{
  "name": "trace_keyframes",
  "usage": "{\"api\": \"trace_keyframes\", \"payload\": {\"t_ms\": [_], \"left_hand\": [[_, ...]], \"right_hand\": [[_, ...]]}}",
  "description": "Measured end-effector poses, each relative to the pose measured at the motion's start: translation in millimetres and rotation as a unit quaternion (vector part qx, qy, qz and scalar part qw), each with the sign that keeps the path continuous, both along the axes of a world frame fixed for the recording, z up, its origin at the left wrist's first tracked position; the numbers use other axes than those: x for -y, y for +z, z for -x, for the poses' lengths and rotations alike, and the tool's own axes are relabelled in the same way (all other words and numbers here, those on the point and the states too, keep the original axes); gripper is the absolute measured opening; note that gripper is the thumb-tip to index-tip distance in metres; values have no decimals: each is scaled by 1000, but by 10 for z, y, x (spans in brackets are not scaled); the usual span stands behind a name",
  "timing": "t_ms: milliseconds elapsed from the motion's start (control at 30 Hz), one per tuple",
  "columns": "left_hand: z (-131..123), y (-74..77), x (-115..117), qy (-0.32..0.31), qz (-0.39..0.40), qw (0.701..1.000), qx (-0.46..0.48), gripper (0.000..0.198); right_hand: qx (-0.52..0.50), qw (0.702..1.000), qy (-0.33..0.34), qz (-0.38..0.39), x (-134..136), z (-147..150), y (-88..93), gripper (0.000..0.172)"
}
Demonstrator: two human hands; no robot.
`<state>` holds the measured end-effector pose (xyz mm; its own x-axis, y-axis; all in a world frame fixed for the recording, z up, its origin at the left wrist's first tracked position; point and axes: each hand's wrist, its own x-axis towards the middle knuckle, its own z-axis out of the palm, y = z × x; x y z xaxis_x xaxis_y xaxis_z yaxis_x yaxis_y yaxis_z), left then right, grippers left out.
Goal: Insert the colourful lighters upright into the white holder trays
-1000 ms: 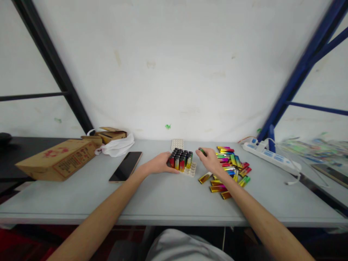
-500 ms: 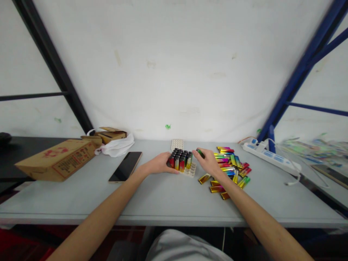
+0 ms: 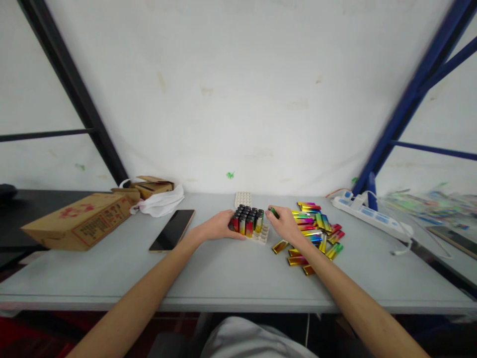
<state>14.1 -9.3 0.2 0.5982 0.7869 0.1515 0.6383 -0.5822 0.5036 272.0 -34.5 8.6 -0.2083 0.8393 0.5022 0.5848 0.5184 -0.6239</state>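
A white slotted tray (image 3: 263,234) sits mid-table with several colourful lighters (image 3: 247,220) standing upright in it. My left hand (image 3: 215,227) rests against the tray's left side, fingers curled round it. My right hand (image 3: 286,224) is closed on a green lighter (image 3: 273,213), held just to the right of the tray's far corner. A heap of loose rainbow-coloured lighters (image 3: 316,233) lies on the table right of that hand.
A second empty tray (image 3: 243,199) lies behind the first. A phone (image 3: 172,229), a cardboard box (image 3: 76,220), a smaller box with a white bag (image 3: 158,203) are at left. A white power strip (image 3: 372,215) lies right, by a blue frame post (image 3: 406,109).
My right hand has carried the green lighter leftward from above the loose heap to the tray's right edge. My left hand stays on the tray.
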Motion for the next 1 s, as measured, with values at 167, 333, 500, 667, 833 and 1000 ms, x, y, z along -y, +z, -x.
{"api": "trace_keyframes", "payload": {"t_ms": [167,333,500,667,833,1000], "left_hand": [[-4,15,14,2,0,1000,4,69],[-9,35,30,-1,7,1000,8,70],[4,10,20,6,7,1000,6,72],[12,-12,8,12,10,1000,9,73],[8,5,8,2,3,1000,-1,70],[2,11,30,19,9,1000,1,70]], "right_hand": [[6,1000,-3,-11,-3,2,-1,38],[7,999,37,8,28,-16,46,39],[19,993,112,-33,62,-72,146,36],[62,991,102,-55,72,-93,171,41],[74,987,146,-5,52,-109,94,29],[89,984,157,11,28,-116,36,26]]}}
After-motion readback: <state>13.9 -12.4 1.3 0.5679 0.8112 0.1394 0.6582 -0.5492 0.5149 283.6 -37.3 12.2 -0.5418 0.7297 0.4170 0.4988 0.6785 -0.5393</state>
